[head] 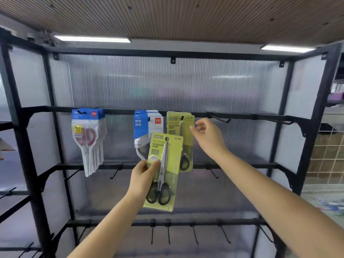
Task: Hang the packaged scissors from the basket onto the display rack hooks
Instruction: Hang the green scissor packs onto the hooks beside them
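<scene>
Left hand [142,178] grips yellow scissors pack [163,172] by its left edge, thumb on front, held just below top rail [130,110] of rack. Right hand [208,135] hovers with fingers loosely apart, holding nothing, beside hung yellow packs [186,131]. Blue packs [87,131] hang further left.

A yellow-green scissors pack [163,172] is up in front of the rack, tilted slightly, black handles at the bottom, blades pointing up, held at its left edge by the left hand [142,178]. Just behind it, more yellow-green packs [183,138] hang from a hook on the top rail [242,114]. Blue-and-white packs [147,131] hang beside them; a red-handled bunch [88,138] hangs far left.
</scene>
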